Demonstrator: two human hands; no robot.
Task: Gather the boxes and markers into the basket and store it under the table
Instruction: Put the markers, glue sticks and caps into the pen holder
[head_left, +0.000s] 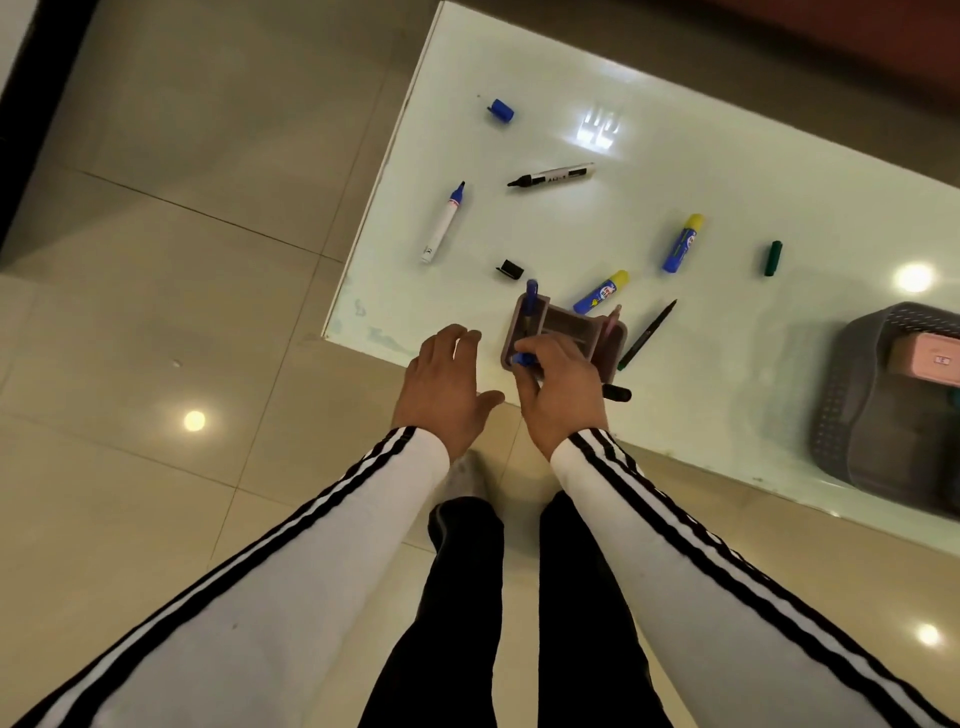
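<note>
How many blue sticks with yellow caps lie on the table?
2. The near stick lies just beyond the box; the far stick lies farther right, toward the green cap. More may be hidden in the basket.

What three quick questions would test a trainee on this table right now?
1. True or false: the right hand grips a blue marker at the compartment box.
2. Which of these shows in the gray basket? A) pink box B) blue cap C) black marker.
3. How many yellow-capped glue sticks lie on the table?
Key: 1 true; 2 A; 3 two.
</note>
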